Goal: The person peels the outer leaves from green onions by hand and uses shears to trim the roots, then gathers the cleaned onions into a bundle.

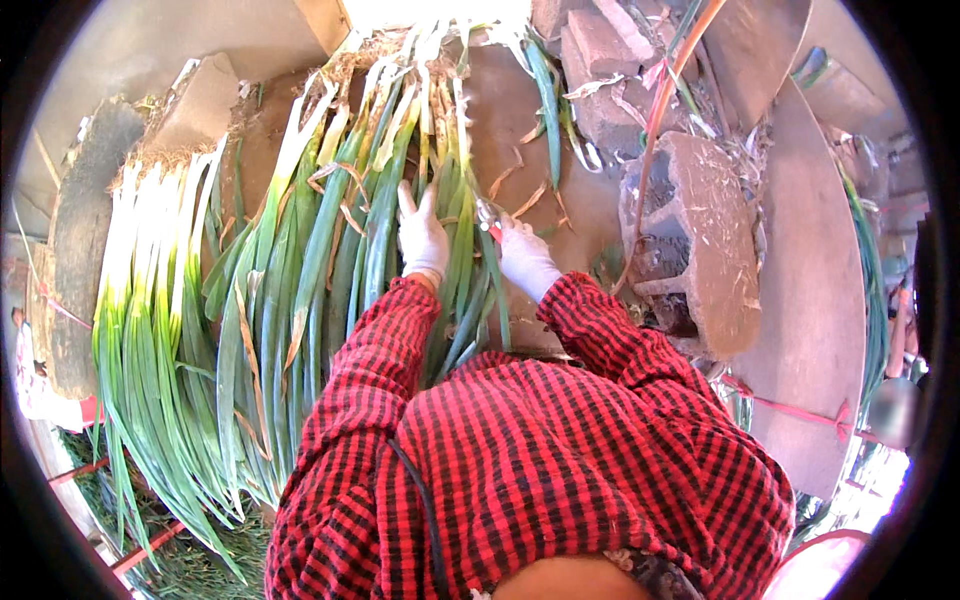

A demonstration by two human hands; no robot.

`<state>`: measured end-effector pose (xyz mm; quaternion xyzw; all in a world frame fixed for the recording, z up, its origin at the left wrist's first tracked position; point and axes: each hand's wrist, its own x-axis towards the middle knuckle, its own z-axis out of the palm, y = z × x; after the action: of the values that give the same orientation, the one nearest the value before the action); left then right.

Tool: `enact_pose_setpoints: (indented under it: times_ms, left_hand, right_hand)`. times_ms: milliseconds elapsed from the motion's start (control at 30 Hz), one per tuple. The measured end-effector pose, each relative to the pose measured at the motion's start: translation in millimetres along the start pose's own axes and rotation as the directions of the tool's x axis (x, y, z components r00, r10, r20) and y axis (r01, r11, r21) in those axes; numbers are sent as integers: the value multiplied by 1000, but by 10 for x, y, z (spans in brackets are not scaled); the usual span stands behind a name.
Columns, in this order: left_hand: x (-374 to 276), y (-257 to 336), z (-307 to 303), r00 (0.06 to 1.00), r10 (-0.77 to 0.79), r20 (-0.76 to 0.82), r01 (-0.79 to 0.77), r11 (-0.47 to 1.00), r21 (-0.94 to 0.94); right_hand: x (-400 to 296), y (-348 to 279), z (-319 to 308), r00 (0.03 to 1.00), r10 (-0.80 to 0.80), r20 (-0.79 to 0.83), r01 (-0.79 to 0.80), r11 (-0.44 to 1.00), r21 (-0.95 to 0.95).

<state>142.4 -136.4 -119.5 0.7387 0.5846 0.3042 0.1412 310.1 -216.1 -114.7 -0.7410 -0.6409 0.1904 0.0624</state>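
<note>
Long green onions (307, 247) with rooted white ends and dry outer leaves lie before me, roots away from my body. My left hand (424, 234), in a white glove, rests on their leaves with two fingers spread apart. In a white glove too, my right hand (523, 251) grips a small cutting tool with red handles (491, 223), its metal end at the right side of the onions. Whether its blades touch a leaf cannot be told. A neater row of onions with pale stalks (150, 262) lies to the left.
A broken hollow block (712, 240) and bricks (600, 52) stand to the right. A few loose green leaves (546, 105) lie at the upper right of the work surface (585, 214). A weathered wooden piece (86, 247) edges the left, and pink twine (795, 409) crosses the lower right.
</note>
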Motion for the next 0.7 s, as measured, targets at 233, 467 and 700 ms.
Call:
enact_pose_setpoints:
  times_ms: [233,467,700]
  left_hand:
    - [-11,-84,51,927,332,173,-372,868,329]
    - [44,-16,7,911,373,177,-410,865,289]
    - [217,244,47,938,102,331,-233,893,385]
  right_hand:
    - [797,-70,-119,998,46,-30,-42,992,115]
    - [2355,45,-183,978,122,-169,-108,990,92]
    - [1714,205,-182,989,21,-143,2,987,162]
